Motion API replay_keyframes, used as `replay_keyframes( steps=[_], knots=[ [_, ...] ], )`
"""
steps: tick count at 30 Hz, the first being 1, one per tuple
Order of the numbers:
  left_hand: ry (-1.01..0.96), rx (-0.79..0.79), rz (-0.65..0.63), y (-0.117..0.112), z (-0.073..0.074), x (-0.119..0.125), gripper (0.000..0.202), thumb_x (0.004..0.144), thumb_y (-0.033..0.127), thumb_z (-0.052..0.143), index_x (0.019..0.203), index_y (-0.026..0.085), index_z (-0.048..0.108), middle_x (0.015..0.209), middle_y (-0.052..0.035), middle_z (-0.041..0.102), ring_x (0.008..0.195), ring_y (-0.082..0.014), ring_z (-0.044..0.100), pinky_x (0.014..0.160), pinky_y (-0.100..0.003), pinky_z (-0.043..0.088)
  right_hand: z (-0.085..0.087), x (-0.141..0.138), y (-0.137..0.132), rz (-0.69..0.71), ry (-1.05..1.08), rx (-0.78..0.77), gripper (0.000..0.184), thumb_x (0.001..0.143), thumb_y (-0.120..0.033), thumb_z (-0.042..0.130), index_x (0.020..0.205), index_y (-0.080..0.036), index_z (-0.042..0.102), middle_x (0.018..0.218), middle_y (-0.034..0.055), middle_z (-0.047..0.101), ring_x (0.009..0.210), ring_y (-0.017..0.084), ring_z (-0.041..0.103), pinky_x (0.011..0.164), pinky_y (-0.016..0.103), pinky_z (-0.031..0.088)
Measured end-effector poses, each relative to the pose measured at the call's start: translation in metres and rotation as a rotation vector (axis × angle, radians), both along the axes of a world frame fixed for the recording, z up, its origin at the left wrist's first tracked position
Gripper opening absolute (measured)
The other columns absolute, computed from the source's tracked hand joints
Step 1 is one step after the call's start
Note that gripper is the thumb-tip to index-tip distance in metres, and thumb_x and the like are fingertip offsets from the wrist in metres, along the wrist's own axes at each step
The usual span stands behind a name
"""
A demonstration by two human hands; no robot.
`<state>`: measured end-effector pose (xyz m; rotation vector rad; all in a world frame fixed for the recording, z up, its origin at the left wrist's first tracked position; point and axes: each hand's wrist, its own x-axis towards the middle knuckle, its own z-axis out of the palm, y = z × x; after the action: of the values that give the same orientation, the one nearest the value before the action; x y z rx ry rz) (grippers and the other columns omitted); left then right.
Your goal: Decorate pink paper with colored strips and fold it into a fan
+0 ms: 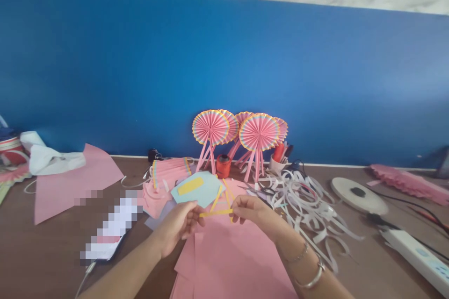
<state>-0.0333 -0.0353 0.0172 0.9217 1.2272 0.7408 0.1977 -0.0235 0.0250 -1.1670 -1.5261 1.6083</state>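
A narrow yellow paper strip (216,213) is stretched level between my two hands, above large pink paper sheets (238,261). My left hand (184,222) pinches its left end, fingers curled. At the other end, my right hand (247,209) holds it between thumb and fingertips. More yellow strips (218,196) lie just beyond, on the pink paper. Behind my left hand rests a light blue sheet (210,186) bearing a yellow paper piece (191,186). Scissors (261,190) lie partly hidden past my right hand.
Pleated pink paper fans (259,131) stand at the back, beside a red tape roll (223,167). White curled strips (308,201) tangle to the right, near a white round disc (359,195) and a power strip (417,254). A phone (112,231) with a cable lies left.
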Motion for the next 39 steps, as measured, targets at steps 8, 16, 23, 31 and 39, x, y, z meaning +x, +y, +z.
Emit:
replay_keyframes(
  steps=[8, 16, 23, 31, 39],
  knots=[
    [0.129, 0.122, -0.127, -0.008, -0.003, -0.009, 0.028, 0.067, 0.042, 0.06, 0.074, 0.015, 0.056, 0.071, -0.0015, 0.065, 0.044, -0.0056, 0.037, 0.042, -0.02, 0.022, -0.015, 0.0, -0.001, 0.002, -0.095, 0.009, 0.018, 0.075, -0.034, 0.061, 0.074, -0.016, 0.06, 0.072, 0.0015, 0.063, 0.066, 0.013, 0.056, 0.063, 0.025, 0.04],
    [0.613, 0.45, -0.186, -0.008, -0.029, -0.014, 0.022, 0.074, 0.038, 0.053, 0.067, 0.018, 0.057, 0.072, -0.0016, 0.062, 0.072, -0.0186, 0.054, 0.066, -0.028, 0.038, -0.047, -0.011, -0.007, -0.174, -0.4, 0.305, 0.01, 0.066, -0.018, 0.053, 0.056, -0.018, 0.052, 0.068, -0.001, 0.051, 0.062, 0.012, 0.046, 0.061, 0.025, 0.038],
    [0.734, 0.514, -0.239, -0.013, -0.038, -0.012, 0.019, 0.079, 0.03, 0.044, 0.068, 0.019, 0.054, 0.078, -0.0017, 0.057, 0.069, -0.0163, 0.053, 0.066, -0.028, 0.038, -0.064, -0.012, -0.01, -0.177, -0.511, 0.44, 0.012, 0.066, -0.013, 0.047, 0.055, -0.019, 0.045, 0.068, -0.0003, 0.049, 0.065, 0.013, 0.049, 0.061, 0.024, 0.039],
    [0.736, 0.487, -0.254, -0.012, -0.043, -0.01, 0.015, 0.079, 0.024, 0.042, 0.066, 0.019, 0.05, 0.075, -0.0012, 0.053, 0.068, -0.0156, 0.052, 0.065, -0.028, 0.039, -0.068, -0.011, -0.013, -0.176, -0.651, 0.469, 0.012, 0.069, -0.014, 0.048, 0.059, -0.019, 0.053, 0.074, 0.0006, 0.058, 0.067, 0.013, 0.052, 0.061, 0.024, 0.039],
    [0.771, 0.523, -0.272, -0.014, -0.043, -0.008, 0.013, 0.077, 0.018, 0.044, 0.066, 0.019, 0.051, 0.078, -0.0028, 0.055, 0.069, -0.016, 0.054, 0.064, -0.028, 0.039, -0.069, -0.011, -0.013, -0.149, -0.726, 0.514, 0.014, 0.067, -0.011, 0.049, 0.057, -0.019, 0.053, 0.074, 0.0002, 0.057, 0.067, 0.013, 0.051, 0.062, 0.024, 0.038]
  ],
)
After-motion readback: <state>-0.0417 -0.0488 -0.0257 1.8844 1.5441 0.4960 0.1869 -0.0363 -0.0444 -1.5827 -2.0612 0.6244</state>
